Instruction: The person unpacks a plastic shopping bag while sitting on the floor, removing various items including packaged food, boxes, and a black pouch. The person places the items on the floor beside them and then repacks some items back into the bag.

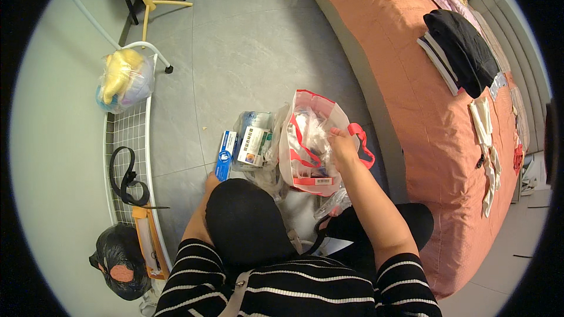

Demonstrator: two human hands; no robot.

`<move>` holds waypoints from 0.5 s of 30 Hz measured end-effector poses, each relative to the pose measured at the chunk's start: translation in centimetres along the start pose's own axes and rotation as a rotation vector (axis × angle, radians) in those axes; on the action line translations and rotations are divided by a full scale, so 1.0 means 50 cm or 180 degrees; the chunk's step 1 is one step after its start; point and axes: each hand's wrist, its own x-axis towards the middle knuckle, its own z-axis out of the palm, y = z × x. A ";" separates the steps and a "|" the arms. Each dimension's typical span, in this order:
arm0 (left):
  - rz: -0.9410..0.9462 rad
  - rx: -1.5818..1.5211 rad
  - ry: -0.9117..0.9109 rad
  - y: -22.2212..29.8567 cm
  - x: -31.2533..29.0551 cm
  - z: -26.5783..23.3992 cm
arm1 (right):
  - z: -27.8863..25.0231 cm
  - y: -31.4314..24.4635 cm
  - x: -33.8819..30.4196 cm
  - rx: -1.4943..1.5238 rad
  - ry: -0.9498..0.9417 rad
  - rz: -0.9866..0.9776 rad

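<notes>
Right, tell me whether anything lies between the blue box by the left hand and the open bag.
Yes: a white box and crumpled clear plastic lie just left of the open bag, between it and the blue box.

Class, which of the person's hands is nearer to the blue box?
Left. The left hand is at the lower end of the blue box; the right hand is farther right, at the shopping bag.
</notes>
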 end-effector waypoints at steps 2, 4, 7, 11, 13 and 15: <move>-0.0101 0.0531 -0.0138 -0.016 0.003 -0.003 | 0.010 0.031 0.041 -0.0737 0.0195 -0.0108; -0.0116 0.0721 -0.0683 0.003 0.014 -0.046 | 0.016 0.049 0.069 -0.1468 0.0204 -0.0225; 0.0631 0.1029 -0.0486 0.050 0.071 -0.108 | 0.031 0.072 0.089 -0.3120 0.0013 -0.1070; 0.1826 -0.0384 -0.0495 0.386 -0.020 -0.301 | 0.068 0.028 0.016 -0.4155 0.0161 -0.1311; 0.2629 -0.0183 -0.0983 0.555 -0.114 -0.354 | 0.060 0.069 0.055 -0.3993 0.0290 -0.1026; 0.3454 0.0042 -0.1463 0.650 -0.189 -0.356 | 0.057 0.066 0.060 -0.3934 0.0300 -0.0991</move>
